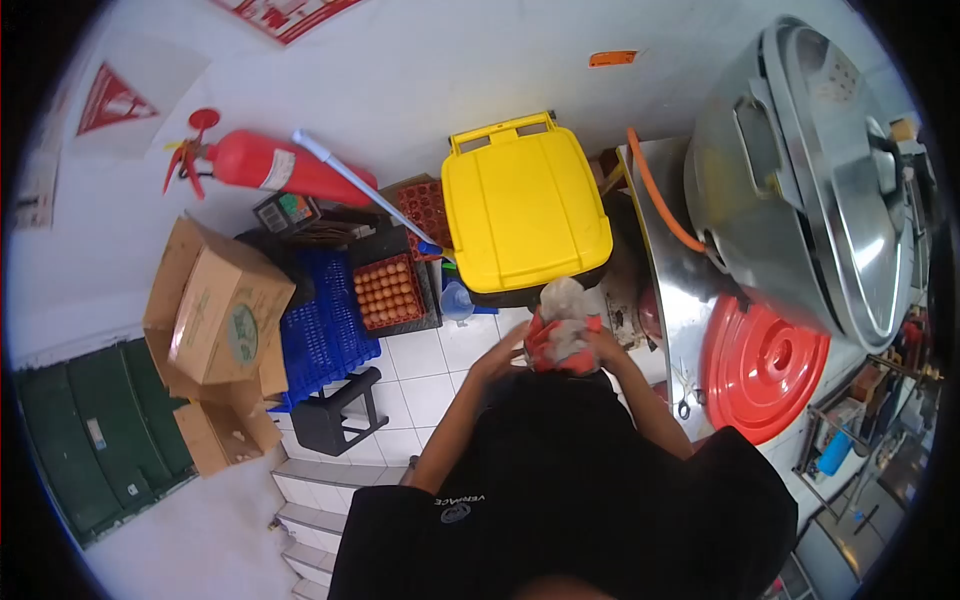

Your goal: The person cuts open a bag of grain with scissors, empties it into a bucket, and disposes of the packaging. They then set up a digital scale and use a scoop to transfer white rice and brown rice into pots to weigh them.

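Note:
In front of my chest is a crumpled grey-and-red bundle (563, 335), possibly cloth or plastic; its exact kind is unclear. My left hand (503, 352) presses on its left side with bent fingers. From the other side my right hand (606, 347) grips it, fingers partly hidden by the bundle. Just beyond stands a bin with a shut yellow lid (525, 210), the bundle's pale top overlapping the bin's dark front edge.
Left of the bin are a tray of eggs (388, 294), a blue crate (325, 320), a black stool (340, 415), cardboard boxes (225, 310) and a fire extinguisher (270, 163). On the right, a steel table holds a large metal pot (740, 190), a red lid (765, 370) and scissors (688, 400).

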A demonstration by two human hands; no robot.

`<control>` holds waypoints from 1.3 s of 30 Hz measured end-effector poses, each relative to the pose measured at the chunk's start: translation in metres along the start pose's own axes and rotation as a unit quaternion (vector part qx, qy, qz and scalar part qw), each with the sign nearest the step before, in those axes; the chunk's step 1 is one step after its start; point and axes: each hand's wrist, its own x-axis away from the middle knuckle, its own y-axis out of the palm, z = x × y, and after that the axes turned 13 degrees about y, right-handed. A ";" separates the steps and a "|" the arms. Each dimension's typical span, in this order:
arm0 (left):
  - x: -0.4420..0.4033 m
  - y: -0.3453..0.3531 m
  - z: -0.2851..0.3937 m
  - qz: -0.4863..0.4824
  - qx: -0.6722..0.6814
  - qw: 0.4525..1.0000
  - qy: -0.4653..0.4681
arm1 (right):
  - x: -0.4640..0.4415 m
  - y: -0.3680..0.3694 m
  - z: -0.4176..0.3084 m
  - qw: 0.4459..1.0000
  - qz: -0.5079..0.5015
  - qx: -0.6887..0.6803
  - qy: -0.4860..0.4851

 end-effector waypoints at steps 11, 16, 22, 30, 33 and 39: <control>-0.125 -0.085 0.106 0.367 -0.054 0.922 0.114 | -0.101 0.052 -0.157 0.804 0.404 0.434 -0.044; -0.161 -0.113 0.082 0.254 -0.415 0.842 0.232 | -0.267 0.062 -0.117 0.727 0.300 0.592 -0.178; -0.180 -0.164 0.019 0.138 -0.586 0.769 0.215 | -0.340 0.064 -0.102 0.712 0.374 0.537 -0.257; -0.176 -0.201 0.017 0.125 -0.425 0.887 0.133 | -0.343 0.055 -0.095 0.668 0.358 0.577 -0.306; -0.152 -0.167 0.026 0.187 -0.314 0.918 0.155 | -0.324 0.052 -0.070 0.638 0.383 0.577 -0.338; -0.065 -0.134 -0.040 0.274 -0.280 0.878 0.275 | -0.140 0.084 -0.048 0.844 0.367 0.316 -0.230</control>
